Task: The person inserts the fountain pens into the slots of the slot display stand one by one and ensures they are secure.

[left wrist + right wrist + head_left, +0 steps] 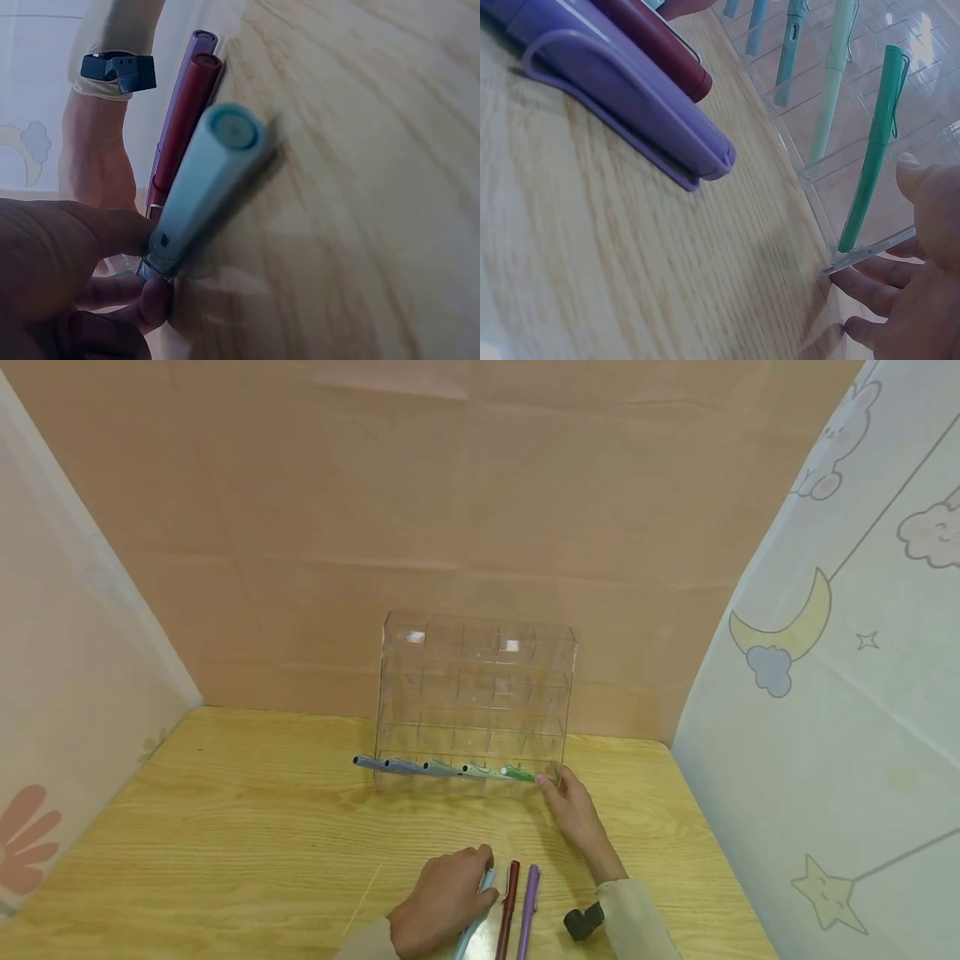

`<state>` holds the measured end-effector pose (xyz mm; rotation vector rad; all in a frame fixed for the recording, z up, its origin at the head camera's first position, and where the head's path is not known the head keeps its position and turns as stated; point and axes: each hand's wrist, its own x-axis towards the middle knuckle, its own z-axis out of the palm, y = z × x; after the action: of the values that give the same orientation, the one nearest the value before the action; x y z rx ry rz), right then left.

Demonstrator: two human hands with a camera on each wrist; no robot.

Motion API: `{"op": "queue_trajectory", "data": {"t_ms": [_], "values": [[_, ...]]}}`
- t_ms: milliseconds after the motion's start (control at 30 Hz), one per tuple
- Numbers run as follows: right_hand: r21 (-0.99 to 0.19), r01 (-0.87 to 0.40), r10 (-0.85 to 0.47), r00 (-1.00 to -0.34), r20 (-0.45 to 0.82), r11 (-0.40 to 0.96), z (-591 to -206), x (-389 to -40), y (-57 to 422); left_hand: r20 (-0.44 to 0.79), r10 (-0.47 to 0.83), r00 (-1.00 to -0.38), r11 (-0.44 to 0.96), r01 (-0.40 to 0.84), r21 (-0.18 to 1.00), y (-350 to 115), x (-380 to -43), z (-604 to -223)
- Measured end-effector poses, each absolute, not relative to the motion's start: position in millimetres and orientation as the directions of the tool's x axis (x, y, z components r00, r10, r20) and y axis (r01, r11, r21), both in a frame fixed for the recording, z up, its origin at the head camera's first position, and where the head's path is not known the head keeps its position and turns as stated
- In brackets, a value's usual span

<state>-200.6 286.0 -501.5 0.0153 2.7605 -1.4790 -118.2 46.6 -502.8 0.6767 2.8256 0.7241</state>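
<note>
My left hand (446, 889) pinches a light blue pen (202, 180) low over the table, thumb and fingers near its middle. Beside it lie a dark red pen (508, 906) and a purple pen (528, 910), side by side. A clear compartment rack (474, 697) stands farther back. My right hand (577, 814) grips the rack's lower right side, thumb at the front and fingers around the outer wall. Close to that thumb, a green pen (874, 150) leans in the bottom row. A pale green pen (831, 97) and several bluish pens (405, 767) fill compartments left of it.
The wood-grain table (247, 827) extends to both sides of the rack. A tan backdrop (322, 510) hangs behind it, and patterned cloth (840, 727) borders the right side. A small black device (583, 922) is on the right wrist.
</note>
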Motion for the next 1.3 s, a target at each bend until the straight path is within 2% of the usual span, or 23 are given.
{"op": "queue_trajectory", "data": {"t_ms": [367, 533, 833, 1300], "values": [[-0.830, 0.014, 0.005, -1.000, -0.013, 0.557, -500.4, -201.3, 285.3, -0.005, 0.462, -0.887, 0.771, 0.399, 0.496, 42.0, -118.4, -501.4], [-0.828, 0.007, 0.001, -1.000, -0.008, 0.560, -501.3, -200.8, 286.2, -0.014, 0.447, -0.894, 0.755, 0.369, 0.542, 36.8, -121.5, -493.4], [-0.829, 0.007, -0.002, -1.000, -0.010, 0.559, -501.3, -200.4, 286.6, 0.029, 0.459, -0.888, 0.621, 0.344, 0.704, 24.3, -124.1, -460.7], [-0.829, -0.011, -0.020, -1.000, 0.000, 0.559, -501.9, -200.8, 286.4, 0.180, 0.393, -0.902, 0.581, 0.395, 0.711, 2.7, -131.2, -399.0]]}}
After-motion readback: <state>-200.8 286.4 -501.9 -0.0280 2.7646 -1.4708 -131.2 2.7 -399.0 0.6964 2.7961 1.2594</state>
